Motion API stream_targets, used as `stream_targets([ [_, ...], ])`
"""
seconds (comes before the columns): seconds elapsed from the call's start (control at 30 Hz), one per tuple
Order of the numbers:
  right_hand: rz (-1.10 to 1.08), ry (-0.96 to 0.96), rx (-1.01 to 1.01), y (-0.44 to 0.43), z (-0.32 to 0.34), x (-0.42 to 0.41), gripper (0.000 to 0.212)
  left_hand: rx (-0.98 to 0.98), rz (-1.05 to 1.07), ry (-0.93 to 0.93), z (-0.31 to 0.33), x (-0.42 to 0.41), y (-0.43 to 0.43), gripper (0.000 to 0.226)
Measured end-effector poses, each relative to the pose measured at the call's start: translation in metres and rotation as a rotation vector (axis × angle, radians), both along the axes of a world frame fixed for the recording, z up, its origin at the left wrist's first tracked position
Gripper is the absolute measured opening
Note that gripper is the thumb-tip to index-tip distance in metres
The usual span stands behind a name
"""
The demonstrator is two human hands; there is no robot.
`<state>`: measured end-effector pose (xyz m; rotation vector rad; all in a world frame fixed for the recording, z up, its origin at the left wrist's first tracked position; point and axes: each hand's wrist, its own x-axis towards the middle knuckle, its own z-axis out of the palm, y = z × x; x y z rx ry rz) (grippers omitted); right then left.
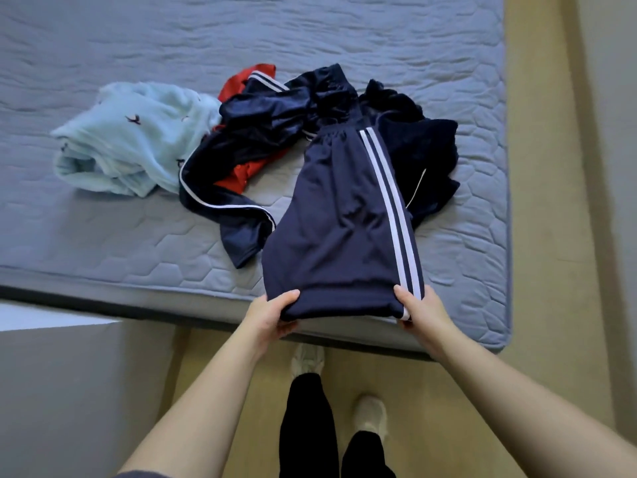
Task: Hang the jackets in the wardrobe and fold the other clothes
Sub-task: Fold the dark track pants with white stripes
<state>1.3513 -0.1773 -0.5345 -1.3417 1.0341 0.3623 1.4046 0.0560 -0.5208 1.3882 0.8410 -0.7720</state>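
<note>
Fleece (138, 143), pale blue, lies crumpled far left on mattress (103, 236). Next right, red garment (248, 170) sits under a shiny navy heap (241, 139), both unfolded. Left hand (272, 315) pinches the near left corner of the striped bottoms (337, 219), thumb on top and fingers beneath. Right hand (420, 312) pinches the near right corner, at the stripes, the same way. Bottoms lie flat at the mattress's near edge, waistband away. Both corners are probably held to keep the fold square. Dark garment (424, 157) is bunched against their right side. Heap crowds the waistband end.
</note>
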Motion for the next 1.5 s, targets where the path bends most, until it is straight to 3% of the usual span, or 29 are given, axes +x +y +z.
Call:
stream_targets([
  [0.13, 0.029, 0.032, -0.008, -0.006, 0.032, -0.035, 0.043, 0.015, -0.005, 0.076, 0.034, -0.029, 0.001, 0.011],
  [0.27, 0.062, -0.063, -0.011, -0.015, 0.055, -0.033, 0.071, 0.06, -0.002, -0.023, 0.047, -0.031, 0.003, 0.026],
  [0.4, 0.079, -0.149, 0.013, -0.023, 0.073, 0.012, 0.046, 0.045, 0.011, -0.215, 0.057, 0.011, -0.004, 0.053],
  [0.47, 0.066, -0.138, 0.021, -0.027, 0.077, 0.044, 0.027, 0.057, -0.01, -0.281, 0.058, 0.044, -0.01, 0.047],
  [0.57, 0.042, -0.102, 0.096, -0.042, 0.071, 0.095, 0.009, 0.05, -0.063, -0.27, 0.051, 0.101, -0.02, 0.019],
  [0.63, 0.128, -0.124, 0.3, -0.058, 0.063, 0.127, 0.029, -0.063, -0.142, -0.218, 0.045, 0.141, -0.023, 0.014],
  [0.7, 0.271, -0.155, 0.411, -0.075, 0.052, 0.158, 0.053, -0.176, -0.26, -0.213, 0.035, 0.18, -0.024, 0.027],
  [0.77, 0.398, -0.152, 0.291, -0.084, 0.04, 0.19, 0.047, -0.112, -0.389, -0.293, 0.023, 0.214, -0.028, 0.031],
  [0.87, 0.376, -0.117, -0.133, -0.081, 0.019, 0.244, 0.008, 0.141, -0.427, -0.431, 0.0, 0.255, -0.04, 0.011],
  [0.93, 0.304, -0.135, -0.359, -0.077, -0.001, 0.276, 0.016, 0.28, -0.359, -0.513, -0.024, 0.28, -0.047, 0.009],
  [1.03, 0.371, -0.077, -0.727, -0.068, -0.035, 0.31, 0.034, 0.556, -0.338, -0.607, -0.065, 0.304, -0.054, 0.007],
  [1.1, 0.407, 0.001, -0.807, -0.064, -0.054, 0.319, 0.038, 0.698, -0.347, -0.55, -0.09, 0.307, -0.059, 0.03],
  [1.17, 0.372, 0.097, -0.706, -0.064, -0.074, 0.319, 0.041, 0.618, -0.303, -0.385, -0.114, 0.302, -0.061, 0.067],
  [1.27, 0.276, 0.186, -0.425, -0.063, -0.089, 0.305, 0.063, 0.202, -0.208, -0.098, -0.136, 0.279, -0.057, 0.097],
  [1.33, 0.263, 0.14, -0.298, -0.063, -0.086, 0.293, 0.054, 0.104, -0.235, -0.038, -0.141, 0.262, -0.053, 0.097],
  [1.43, 0.313, -0.023, -0.167, -0.061, -0.068, 0.28, 0.031, 0.11, -0.23, -0.042, -0.134, 0.256, -0.053, 0.072],
  [1.5, 0.396, -0.065, -0.13, -0.061, -0.052, 0.271, 0.015, 0.086, -0.273, -0.003, -0.115, 0.254, -0.052, 0.084],
])
